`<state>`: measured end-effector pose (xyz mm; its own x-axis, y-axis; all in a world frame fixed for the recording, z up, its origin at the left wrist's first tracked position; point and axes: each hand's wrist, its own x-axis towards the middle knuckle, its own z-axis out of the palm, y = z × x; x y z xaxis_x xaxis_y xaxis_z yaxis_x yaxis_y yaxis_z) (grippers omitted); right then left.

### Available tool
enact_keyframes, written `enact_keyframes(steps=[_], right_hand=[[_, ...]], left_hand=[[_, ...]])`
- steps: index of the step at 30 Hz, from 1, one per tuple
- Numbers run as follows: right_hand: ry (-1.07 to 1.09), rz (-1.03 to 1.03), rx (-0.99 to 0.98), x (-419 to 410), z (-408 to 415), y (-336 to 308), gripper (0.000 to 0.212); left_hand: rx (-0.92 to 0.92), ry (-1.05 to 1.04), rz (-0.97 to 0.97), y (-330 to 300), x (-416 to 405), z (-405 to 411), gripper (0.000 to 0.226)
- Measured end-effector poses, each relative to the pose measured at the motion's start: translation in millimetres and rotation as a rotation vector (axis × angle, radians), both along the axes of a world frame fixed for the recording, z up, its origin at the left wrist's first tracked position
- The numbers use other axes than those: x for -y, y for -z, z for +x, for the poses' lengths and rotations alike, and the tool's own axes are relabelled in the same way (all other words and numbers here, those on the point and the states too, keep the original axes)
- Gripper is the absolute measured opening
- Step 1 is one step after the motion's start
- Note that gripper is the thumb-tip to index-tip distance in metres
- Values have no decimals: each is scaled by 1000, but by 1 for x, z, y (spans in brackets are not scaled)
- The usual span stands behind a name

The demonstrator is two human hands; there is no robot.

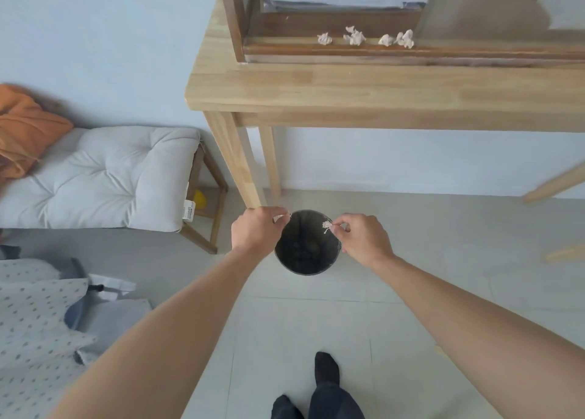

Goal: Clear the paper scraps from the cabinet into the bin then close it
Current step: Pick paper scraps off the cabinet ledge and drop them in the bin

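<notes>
A round black bin (306, 268) stands on the floor below me. My left hand (254, 231) hovers at its left rim, pinching a small white paper scrap (281, 217). My right hand (364, 239) is at the right rim, its fingertips closed on another crumpled scrap (326, 225) over the opening. Up on the wooden table (348, 92) sits a dark wood cabinet (285, 49) with its glass door (490, 10) swung open. Several crumpled white scraps (354, 37) lie in a row along its bottom shelf.
A table leg (235, 162) stands just behind the bin. A bench with a grey cushion (104, 178) and an orange cloth (25, 130) is at the left. Spotted fabric (34, 323) lies at the lower left. My dark-socked feet (326, 371) are on the tiled floor.
</notes>
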<state>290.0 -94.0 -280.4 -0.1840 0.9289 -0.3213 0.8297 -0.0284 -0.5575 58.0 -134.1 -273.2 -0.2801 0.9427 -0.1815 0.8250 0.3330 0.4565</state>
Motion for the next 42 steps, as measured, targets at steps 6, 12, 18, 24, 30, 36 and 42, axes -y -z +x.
enact_keyframes(steps=[6, 12, 18, 24, 30, 36, 42], right_hand=[[-78, -34, 78, -21, 1, 76, 21], [-93, -58, 111, -34, 3, 133, 20], [-55, -66, 90, -39, 2, 146, 32], [-35, -22, 72, -38, 5, 123, 37], [-22, 50, 17, -30, -1, 60, 37], [-9, 143, -25, -23, -7, -26, 40], [6, 225, -76, -16, -16, -108, 43]], left_hand=[[12, -12, -70, 81, -16, 8, 23], [22, -10, -127, 142, -32, 18, 23], [10, -8, -145, 156, -41, 18, 40], [0, -19, -102, 129, -34, 15, 42], [30, -5, -14, 67, -22, 11, 44], [40, 24, 61, -24, -10, 2, 46], [30, 67, 153, -112, -1, -11, 48]])
